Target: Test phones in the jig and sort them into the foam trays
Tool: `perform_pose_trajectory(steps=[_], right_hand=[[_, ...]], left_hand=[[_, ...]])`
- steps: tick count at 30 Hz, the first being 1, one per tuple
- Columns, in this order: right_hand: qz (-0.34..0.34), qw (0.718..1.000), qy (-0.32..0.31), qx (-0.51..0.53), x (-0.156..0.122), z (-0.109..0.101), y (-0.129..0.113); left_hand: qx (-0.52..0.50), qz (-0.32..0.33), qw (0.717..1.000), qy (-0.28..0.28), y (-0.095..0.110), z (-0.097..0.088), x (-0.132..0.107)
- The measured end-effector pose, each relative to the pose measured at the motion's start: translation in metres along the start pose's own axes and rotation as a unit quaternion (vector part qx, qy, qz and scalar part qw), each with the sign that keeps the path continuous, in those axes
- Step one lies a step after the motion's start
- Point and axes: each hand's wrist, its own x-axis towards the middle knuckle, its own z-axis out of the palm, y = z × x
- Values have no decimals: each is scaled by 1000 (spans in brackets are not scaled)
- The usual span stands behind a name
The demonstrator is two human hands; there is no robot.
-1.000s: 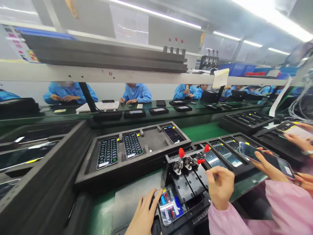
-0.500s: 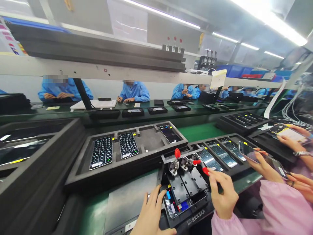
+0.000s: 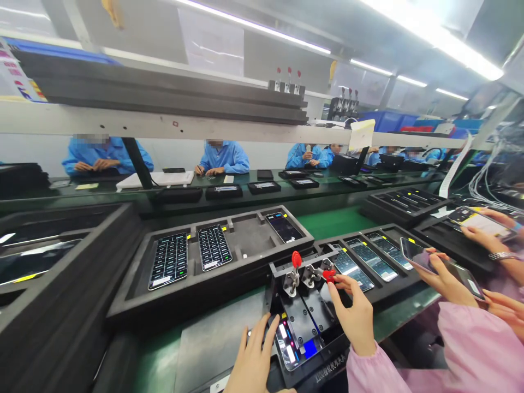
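Note:
A black test fixture (image 3: 301, 341) with toggle clamps and black pressure plates (image 3: 301, 322) stands before me. Under the plates lies a phone (image 3: 291, 357), its lit screen partly hidden. My right hand (image 3: 356, 314) pinches a red clamp handle (image 3: 328, 274) at the fixture's right side; which of the two right-hand clamps it belongs to is hard to tell. Another red handle (image 3: 296, 260) stands upright to the left. My left hand (image 3: 254, 352) rests with fingers stretched along the fixture's left edge, beside the phone.
Behind the fixture, a black foam tray (image 3: 249, 240) holds several phones; a second foam tray (image 3: 403, 281) sits to the right. Stacked foam trays (image 3: 49, 327) rise at left. Close on the right, a co-worker's hand (image 3: 448, 281) holds a phone (image 3: 416, 254). Other people sit across the bench.
My right hand has moved left and slightly up with the red handle, in toward the fixture. A larger blue block shows on the phone's screen. My left hand stays nearly in place.

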Motion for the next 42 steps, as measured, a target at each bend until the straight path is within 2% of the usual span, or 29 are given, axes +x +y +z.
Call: perform_pose_trajectory(steps=[2, 11, 17, 32, 42], right_hand=[[3, 1000, -20, -8, 5, 3, -1], [-16, 999, -21, -27, 11, 8, 1], [11, 999, -45, -13, 11, 9, 3], [14, 998, -63, -17, 10, 10, 6], [8, 997, -59, -40, 10, 8, 3]], left_hand=[[18, 6, 1000, 8, -2, 5, 0], [41, 8, 999, 19, -9, 14, -1], [56, 1, 998, 17, -10, 21, 0], [87, 36, 992, 80, -9, 25, -4], [66, 22, 996, 58, -3, 16, -4]])
